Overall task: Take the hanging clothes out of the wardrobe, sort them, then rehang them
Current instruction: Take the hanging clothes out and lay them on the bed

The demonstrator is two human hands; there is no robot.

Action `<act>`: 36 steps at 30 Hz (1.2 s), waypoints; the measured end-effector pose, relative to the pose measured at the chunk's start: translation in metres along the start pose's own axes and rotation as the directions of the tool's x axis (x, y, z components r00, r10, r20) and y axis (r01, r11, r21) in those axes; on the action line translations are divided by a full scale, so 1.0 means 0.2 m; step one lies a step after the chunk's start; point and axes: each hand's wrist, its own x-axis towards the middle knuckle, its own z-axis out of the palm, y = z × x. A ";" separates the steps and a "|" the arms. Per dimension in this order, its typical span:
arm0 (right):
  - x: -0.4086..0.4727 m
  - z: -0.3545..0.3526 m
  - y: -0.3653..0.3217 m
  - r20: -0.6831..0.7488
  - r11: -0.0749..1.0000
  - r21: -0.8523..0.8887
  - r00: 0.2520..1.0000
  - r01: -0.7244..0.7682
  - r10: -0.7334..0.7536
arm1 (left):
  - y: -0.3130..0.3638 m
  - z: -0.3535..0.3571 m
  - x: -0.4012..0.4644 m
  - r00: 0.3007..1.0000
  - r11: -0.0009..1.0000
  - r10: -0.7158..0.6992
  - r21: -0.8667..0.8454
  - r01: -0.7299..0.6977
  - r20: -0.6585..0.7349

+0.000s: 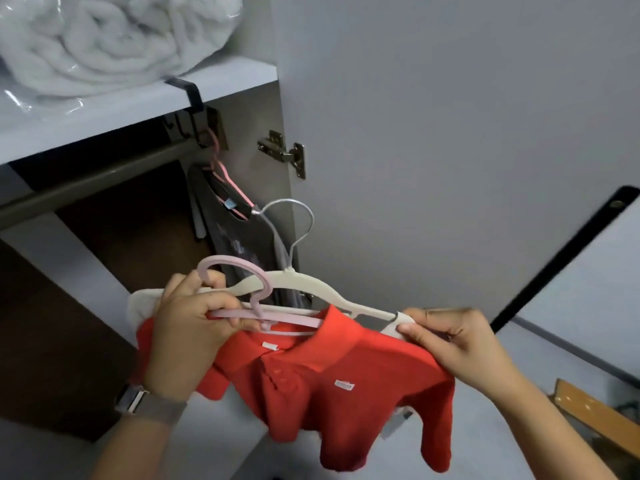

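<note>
The left hand [188, 322] grips a pink hanger [242, 306] — and the red polo shirt's [332, 382] shoulder. The right hand [453, 344] pinches a cream hanger's [311, 284] end — above the shirt.

One head-worn view looks forward and down (close in) at the wardrobe [145, 237] opening.

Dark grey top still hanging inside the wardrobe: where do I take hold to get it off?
Take the pink hanger by its neck just under the hook, reaching in from the open front. The dark grey top hangs limp from it off a black bracket hook, so lift it up and out.
</note>
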 end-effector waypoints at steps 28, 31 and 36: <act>-1.24 -0.66 -0.24 0.147 0.930 0.021 0.921 -0.366 0.359 | 0.77 0.66 -0.27 0.813 0.854 0.434 -0.466 -0.234 0.388; -1.33 -0.66 -0.29 0.051 0.934 -0.081 0.935 -0.347 0.352 | 0.84 0.73 -0.26 0.764 0.831 0.488 -0.494 -0.257 0.422; -1.39 -0.67 -0.35 -0.120 0.917 -0.177 0.933 -0.357 0.340 | 0.94 0.82 -0.23 0.645 0.793 0.585 -0.515 -0.326 0.492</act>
